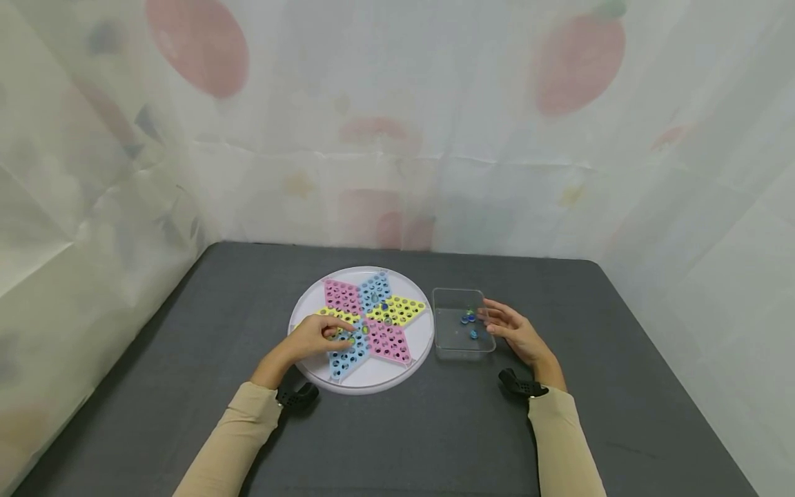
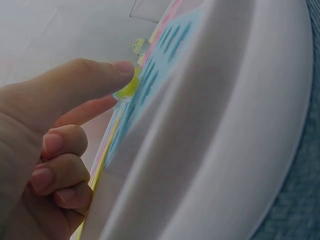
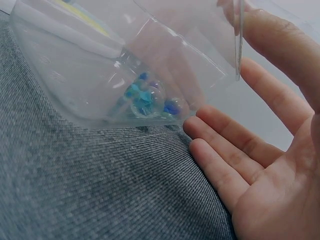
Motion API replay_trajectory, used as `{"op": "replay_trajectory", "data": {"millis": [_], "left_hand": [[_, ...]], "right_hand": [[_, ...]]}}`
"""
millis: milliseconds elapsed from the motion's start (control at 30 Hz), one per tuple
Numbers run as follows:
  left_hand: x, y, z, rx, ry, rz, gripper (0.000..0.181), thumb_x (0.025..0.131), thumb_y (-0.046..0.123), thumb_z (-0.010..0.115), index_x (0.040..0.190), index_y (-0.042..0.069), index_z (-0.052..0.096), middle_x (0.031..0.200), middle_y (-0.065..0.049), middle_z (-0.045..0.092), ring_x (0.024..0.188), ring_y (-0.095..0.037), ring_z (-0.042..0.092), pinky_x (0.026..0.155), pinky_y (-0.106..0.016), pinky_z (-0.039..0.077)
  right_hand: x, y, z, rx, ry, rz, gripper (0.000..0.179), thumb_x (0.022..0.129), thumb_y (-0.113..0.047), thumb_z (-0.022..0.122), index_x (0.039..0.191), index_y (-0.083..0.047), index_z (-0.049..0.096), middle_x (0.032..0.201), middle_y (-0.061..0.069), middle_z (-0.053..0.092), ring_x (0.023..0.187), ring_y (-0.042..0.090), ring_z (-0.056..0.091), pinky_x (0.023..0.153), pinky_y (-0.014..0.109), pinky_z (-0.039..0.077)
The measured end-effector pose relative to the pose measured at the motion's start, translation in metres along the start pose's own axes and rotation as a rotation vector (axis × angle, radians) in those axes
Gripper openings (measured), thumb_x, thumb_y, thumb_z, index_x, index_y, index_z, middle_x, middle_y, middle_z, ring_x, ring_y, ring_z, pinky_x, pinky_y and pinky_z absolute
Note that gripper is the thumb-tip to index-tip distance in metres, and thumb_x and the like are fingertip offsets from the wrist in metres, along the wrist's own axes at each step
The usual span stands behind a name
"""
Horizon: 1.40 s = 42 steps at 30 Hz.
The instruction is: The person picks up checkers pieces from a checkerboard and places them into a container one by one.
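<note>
My left hand is over the near-left part of a round white Chinese checkers board. Its thumb and index finger pinch a clear marble with a yellow core at the surface of a blue point; the other fingers are curled. Just beyond it sits another clear yellowish marble. My right hand is at the right side of a clear plastic box, its extended fingers against the wall. Several blue marbles lie inside the box, close to that wall.
On the board, a dark blue marble and a few clear ones stand in holes. Board and box are side by side on a dark grey tabletop. Patterned white curtains hang behind and at both sides.
</note>
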<state>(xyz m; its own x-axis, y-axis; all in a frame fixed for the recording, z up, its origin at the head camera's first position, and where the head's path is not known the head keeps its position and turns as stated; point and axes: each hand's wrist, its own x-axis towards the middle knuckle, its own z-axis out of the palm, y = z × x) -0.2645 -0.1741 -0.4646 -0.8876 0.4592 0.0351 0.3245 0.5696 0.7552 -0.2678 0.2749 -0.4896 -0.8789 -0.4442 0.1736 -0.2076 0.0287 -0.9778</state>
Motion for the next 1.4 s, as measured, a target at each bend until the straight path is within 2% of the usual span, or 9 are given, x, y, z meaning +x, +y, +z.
{"op": "replay_trajectory", "data": {"millis": [433,800,967,1100,1400], "left_hand": [[0.0008,-0.0023,0.0009,0.068,0.014,0.040,0.024,0.079,0.025,0.079,0.099,0.012,0.075,0.062,0.007,0.034,0.059,-0.004,0.031,0.066,-0.023,0.033],[0.0001,-0.0038,0.0022,0.082,0.021,0.069,0.019,0.081,0.024,0.078,0.095,0.011,0.076,0.061,0.007,0.032,0.059,-0.003,0.029,0.063,-0.022,0.031],[-0.0001,-0.0041,0.0019,0.094,0.028,0.073,0.017,0.081,0.022,0.078,0.094,0.011,0.076,0.059,0.008,0.032,0.058,-0.002,0.028,0.062,-0.021,0.030],[-0.0010,-0.0039,0.0021,0.081,0.027,0.075,0.017,0.080,0.022,0.078,0.094,0.011,0.076,0.060,0.007,0.032,0.058,-0.002,0.029,0.063,-0.021,0.030],[0.0004,-0.0058,0.0023,0.029,0.032,0.050,0.017,0.082,0.022,0.077,0.095,0.011,0.075,0.062,0.006,0.034,0.060,-0.003,0.031,0.063,-0.021,0.031]], "right_hand": [[-0.0003,-0.0016,0.0016,0.001,0.022,0.012,0.063,0.096,-0.005,0.055,0.149,0.008,0.022,0.134,-0.007,0.055,0.119,-0.003,0.056,0.095,0.011,0.045],[-0.0002,-0.0007,0.0009,0.005,0.024,0.027,0.066,0.096,-0.006,0.056,0.149,0.009,0.020,0.132,-0.009,0.055,0.118,-0.003,0.057,0.095,0.011,0.046],[0.0005,-0.0002,0.0012,-0.001,0.024,0.020,0.065,0.096,-0.006,0.056,0.149,0.008,0.021,0.135,-0.003,0.054,0.119,-0.003,0.057,0.095,0.012,0.046],[0.0006,0.0005,0.0016,0.002,0.016,0.014,0.065,0.096,-0.006,0.056,0.148,0.009,0.021,0.136,-0.001,0.054,0.120,-0.002,0.057,0.095,0.012,0.046],[-0.0003,-0.0003,0.0017,0.009,0.019,0.006,0.063,0.096,-0.005,0.055,0.148,0.008,0.023,0.132,-0.007,0.055,0.119,-0.003,0.057,0.095,0.012,0.046]]}}
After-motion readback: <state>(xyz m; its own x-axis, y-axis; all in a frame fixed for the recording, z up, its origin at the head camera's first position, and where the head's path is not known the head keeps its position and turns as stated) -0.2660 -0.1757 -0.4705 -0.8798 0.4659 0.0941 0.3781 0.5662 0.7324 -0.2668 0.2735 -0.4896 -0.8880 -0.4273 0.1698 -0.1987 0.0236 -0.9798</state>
